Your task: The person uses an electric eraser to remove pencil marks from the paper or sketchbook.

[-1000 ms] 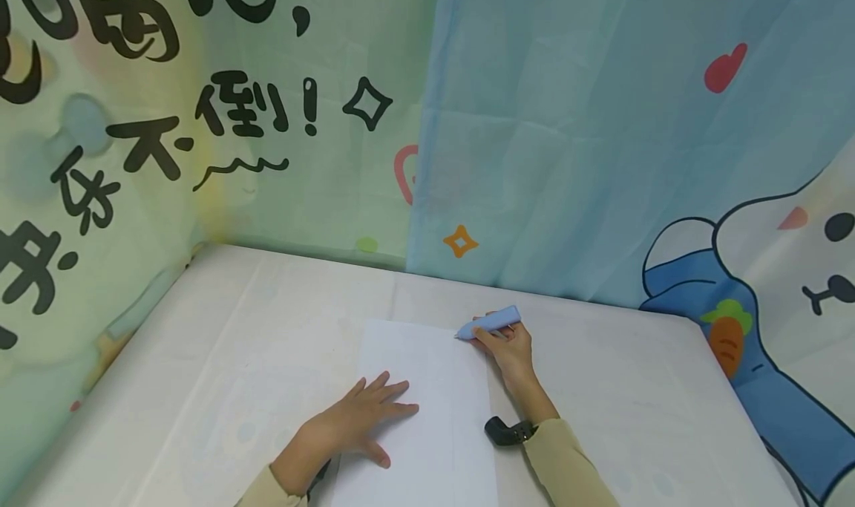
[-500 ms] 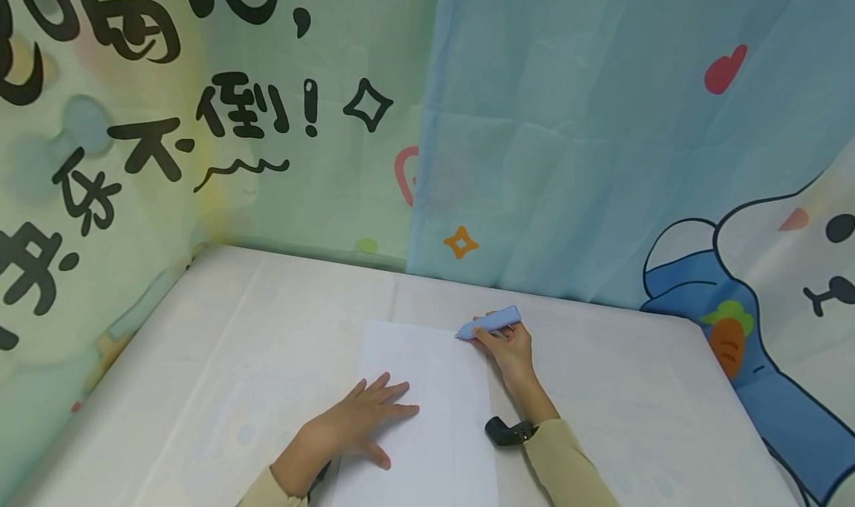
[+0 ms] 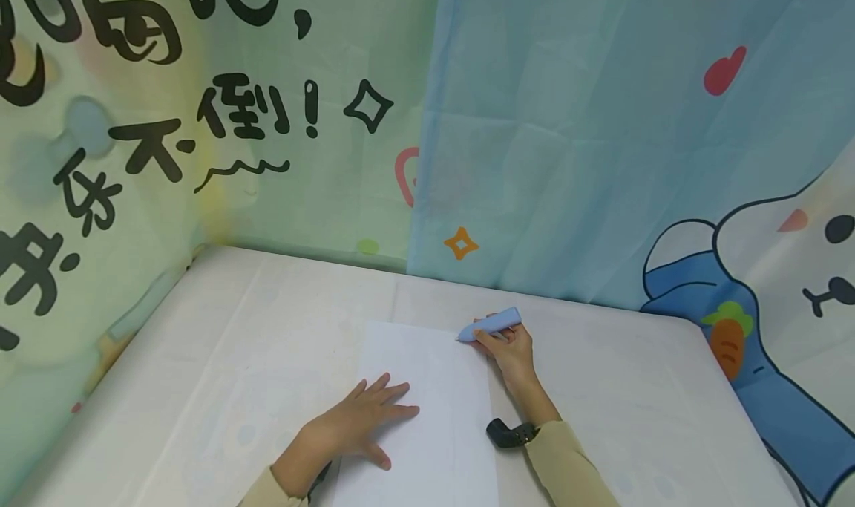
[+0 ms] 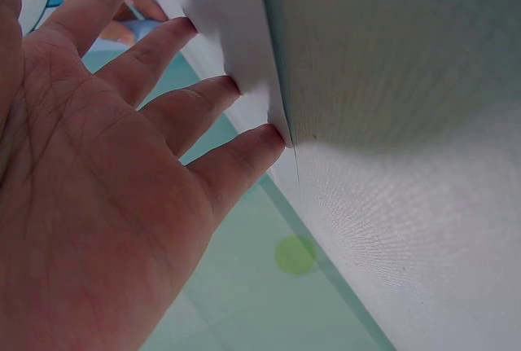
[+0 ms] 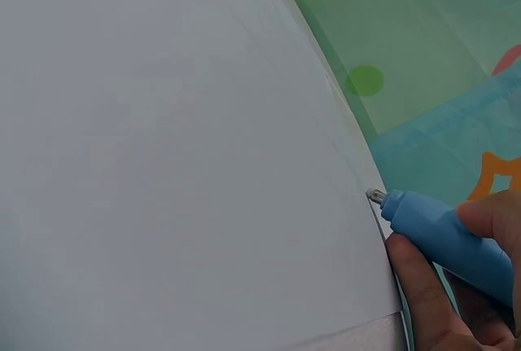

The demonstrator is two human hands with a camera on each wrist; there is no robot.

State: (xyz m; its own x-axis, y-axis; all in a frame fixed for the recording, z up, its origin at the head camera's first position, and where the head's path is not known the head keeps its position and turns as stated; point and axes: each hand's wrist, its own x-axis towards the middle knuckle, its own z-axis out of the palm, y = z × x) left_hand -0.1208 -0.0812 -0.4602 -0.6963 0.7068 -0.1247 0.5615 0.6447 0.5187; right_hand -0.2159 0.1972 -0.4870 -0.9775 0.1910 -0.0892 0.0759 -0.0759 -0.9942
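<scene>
A plain white sheet of paper (image 3: 434, 388) lies on the white-covered table. My left hand (image 3: 361, 418) rests with spread fingers on its left side; in the left wrist view the fingertips (image 4: 273, 135) press down on the sheet near its edge. At the far right corner of the paper, my right hand (image 3: 509, 350) pinches a thick, light-blue, pen-shaped tool (image 3: 493, 324) between thumb and fingers. Seen from the right wrist, the small metal tip of this blue tool (image 5: 440, 233) is right at the paper's edge, and a finger lies below it at the sheet.
The white tablecloth (image 3: 294, 306) spreads around the sheet. Behind the table hang a green cloth (image 3: 320, 210) with black lettering and a blue cloth (image 3: 568, 158) with printed hearts and a cartoon animal. A black wrist device (image 3: 509, 434) sits at the right cuff.
</scene>
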